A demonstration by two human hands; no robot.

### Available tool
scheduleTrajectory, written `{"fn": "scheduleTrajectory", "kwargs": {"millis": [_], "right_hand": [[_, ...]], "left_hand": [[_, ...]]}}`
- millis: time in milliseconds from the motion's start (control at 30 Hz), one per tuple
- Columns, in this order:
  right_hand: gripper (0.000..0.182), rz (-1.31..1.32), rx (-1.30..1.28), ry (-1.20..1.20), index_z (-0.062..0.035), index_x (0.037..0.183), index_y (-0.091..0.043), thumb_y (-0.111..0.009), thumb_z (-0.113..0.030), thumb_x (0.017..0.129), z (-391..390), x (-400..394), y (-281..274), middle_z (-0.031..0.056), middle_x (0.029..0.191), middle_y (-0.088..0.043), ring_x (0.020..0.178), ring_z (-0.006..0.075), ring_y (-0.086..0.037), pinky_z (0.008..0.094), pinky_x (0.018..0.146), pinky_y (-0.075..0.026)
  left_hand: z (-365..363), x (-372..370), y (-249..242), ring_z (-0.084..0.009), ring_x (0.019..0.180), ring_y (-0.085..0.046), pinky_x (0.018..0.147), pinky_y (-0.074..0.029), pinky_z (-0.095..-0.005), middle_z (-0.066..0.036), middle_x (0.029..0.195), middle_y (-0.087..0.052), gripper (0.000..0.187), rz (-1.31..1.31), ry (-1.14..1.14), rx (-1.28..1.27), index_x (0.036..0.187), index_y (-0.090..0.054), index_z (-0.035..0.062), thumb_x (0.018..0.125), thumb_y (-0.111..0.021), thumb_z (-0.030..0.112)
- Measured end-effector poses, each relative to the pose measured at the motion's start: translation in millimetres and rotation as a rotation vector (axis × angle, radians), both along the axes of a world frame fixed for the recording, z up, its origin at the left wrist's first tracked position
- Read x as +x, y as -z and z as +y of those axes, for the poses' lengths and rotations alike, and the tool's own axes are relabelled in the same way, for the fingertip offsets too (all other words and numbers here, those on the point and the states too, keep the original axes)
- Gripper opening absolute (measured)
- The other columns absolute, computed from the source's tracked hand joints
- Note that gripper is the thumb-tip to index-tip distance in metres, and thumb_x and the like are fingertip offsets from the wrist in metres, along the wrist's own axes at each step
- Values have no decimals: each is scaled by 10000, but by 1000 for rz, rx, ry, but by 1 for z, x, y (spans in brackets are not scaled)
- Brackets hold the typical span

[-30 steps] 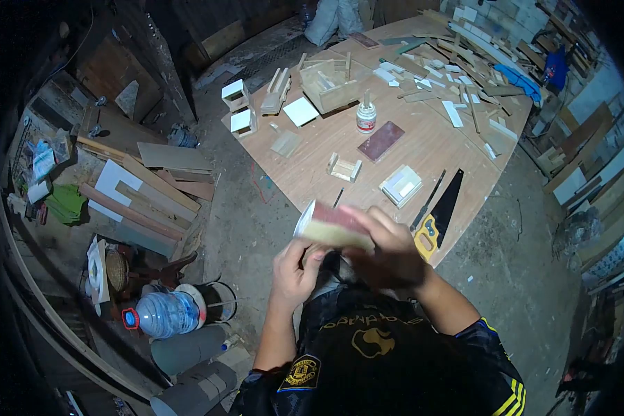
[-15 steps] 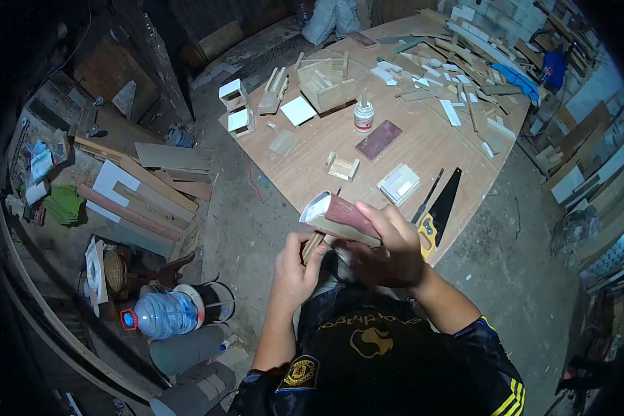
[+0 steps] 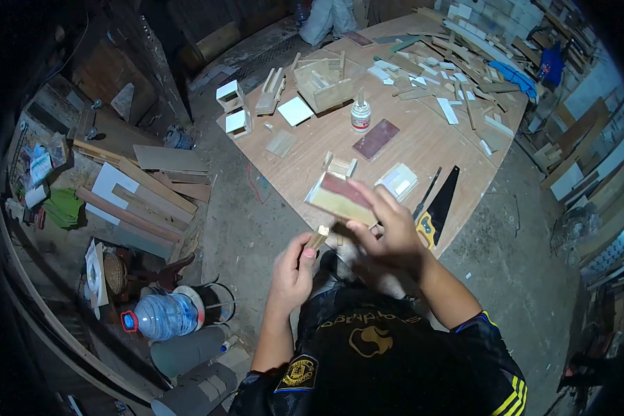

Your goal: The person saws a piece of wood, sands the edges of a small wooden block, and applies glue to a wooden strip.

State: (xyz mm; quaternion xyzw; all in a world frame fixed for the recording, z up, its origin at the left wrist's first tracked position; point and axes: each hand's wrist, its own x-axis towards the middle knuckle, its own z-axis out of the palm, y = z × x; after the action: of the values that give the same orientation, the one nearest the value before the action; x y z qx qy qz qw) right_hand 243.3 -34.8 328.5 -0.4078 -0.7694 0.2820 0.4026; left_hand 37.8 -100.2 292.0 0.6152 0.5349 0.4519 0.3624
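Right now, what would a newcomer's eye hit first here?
First, the red-and-tan block in the right grip, raised apart from the small wooden piece in the left grip. Next, the yellow-handled saw on the table, just right of the right grip. Then the big blue bottle with its red rim, at the picture's lower left.

The right hand (image 3: 390,232) has lifted the red-faced block (image 3: 341,199) towards twelve o'clock; it now hangs clear of the wooden stick (image 3: 318,238), at the stick's one o'clock, and the stick's upper end, earlier hidden, shows
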Motion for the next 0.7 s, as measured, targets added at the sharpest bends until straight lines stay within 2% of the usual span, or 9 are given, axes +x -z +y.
{"fn": "scheduleTrajectory", "kwargs": {"millis": [33, 100, 133, 267, 367, 433, 500, 533, 700], "right_hand": [[562, 0, 2, 2, -70, 1360, -474, -674, -205, 853, -1, 1, -1, 169, 949, -581, 763, 311, -650, 364, 665, -535], [551, 284, 42, -140, -49, 1364, -461, -652, -222, 876, -3, 2, -2, 180, 1008, -578, 846, 305, -644, 344, 726, -523], [543, 218, 32, -208, -34, 1359, -457, -645, -214, 882, -6, 7, -1, 188, 1051, -571, 896, 292, -625, 329, 761, -505], [549, 80, 12, -185, -35, 1352, -463, -667, -190, 866, -7, 5, 3, 175, 1033, -572, 871, 274, -618, 334, 748, -500], [550, 181, 49, -70, -23, 1337, -468, -661, -262, 881, -7, 3, 8, 183, 1002, -577, 843, 331, -619, 360, 726, -504], [553, 252, 104, -125, -13, 1330, -469, -659, -277, 883, -16, 2, -1, 188, 982, -579, 823, 350, -618, 366, 716, -506], [550, 87, 65, -117, -4, 1325, -472, -655, -286, 890, -20, 1, -4, 190, 964, -582, 813, 343, -622, 361, 711, -504], [542, 54, -24, -78, 4, 1319, -474, -656, -276, 892, -21, 3, -4, 198, 987, -591, 847, 342, -632, 361, 721, -506], [530, 243, 58, -75, 5, 1322, -471, -662, -223, 884, -12, 6, 2, 210, 1106, -594, 979, 340, -625, 342, 820, -500]], "left_hand": [[0, 0, 0, -124, 693, -518, 643, -430, -271, -54, 790, -571, 300, 0, 2, 2, 1138, -555, -11, 1005, -457, 239], [0, -1, -1, -133, 697, -524, 653, -432, -273, -60, 801, -582, 318, 35, 10, 7, 1110, -570, -20, 1004, -463, 261], [-2, -3, -1, -133, 697, -524, 653, -432, -273, -60, 801, -582, 318, 36, 8, 4, 1110, -570, -20, 1004, -463, 261], [-2, 2, 0, -155, 692, -546, 660, -439, -290, -78, 794, -598, 337, 25, 44, 18, 1103, -582, -25, 1006, -449, 269], [1, 4, 3, -172, 685, -559, 656, -440, -297, -91, 787, -606, 345, 25, 18, 62, 1113, -582, -25, 1008, -438, 270], [-2, 3, 3, -177, 682, -563, 653, -441, -298, -95, 786, -608, 350, 56, 21, 77, 1118, -583, -25, 1009, -432, 272], [1, 3, 0, -178, 685, -566, 649, -445, -304, -101, 795, -613, 359, 66, 69, 87, 1119, -581, -29, 1009, -434, 281], [0, 3, 3, -178, 685, -566, 649, -445, -304, -101, 795, -613, 359, 63, 77, 89, 1119, -581, -29, 1009, -434, 281], [-3, 1, 7, -139, 670, -532, 613, -418, -278, -65, 768, -590, 423, -24, 143, 62, 1122, -582, -34, 1016, -414, 340]]}}
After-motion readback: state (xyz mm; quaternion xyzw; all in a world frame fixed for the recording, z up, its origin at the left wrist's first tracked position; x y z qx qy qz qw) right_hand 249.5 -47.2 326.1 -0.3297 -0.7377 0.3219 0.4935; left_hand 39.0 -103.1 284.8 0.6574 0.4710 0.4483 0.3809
